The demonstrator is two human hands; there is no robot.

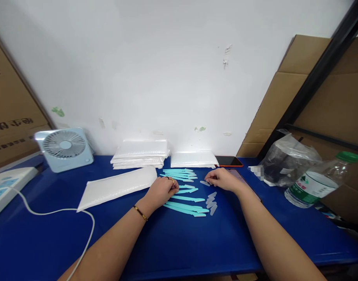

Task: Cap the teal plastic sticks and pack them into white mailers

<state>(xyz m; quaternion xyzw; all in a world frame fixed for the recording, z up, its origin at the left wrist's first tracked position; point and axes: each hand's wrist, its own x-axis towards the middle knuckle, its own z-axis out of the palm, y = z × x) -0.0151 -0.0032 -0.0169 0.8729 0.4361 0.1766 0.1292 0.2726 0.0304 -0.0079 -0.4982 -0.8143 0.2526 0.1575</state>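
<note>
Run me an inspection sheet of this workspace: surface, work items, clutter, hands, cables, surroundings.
Surface: blue table, bare along the front middle.
Work items: teal razors fanned in the middle, clear caps to their right; one loose white pouch at left, two pouch stacks by the wall.
Clutter: fan at left; phone, plastic bag and bottle at right.
Hands: left hand over the razors, right hand at a cap; grips unclear.
Cables: white cord from the power strip to the left forearm.
Surroundings: wall with peeled patches; cardboard on both sides.
</note>
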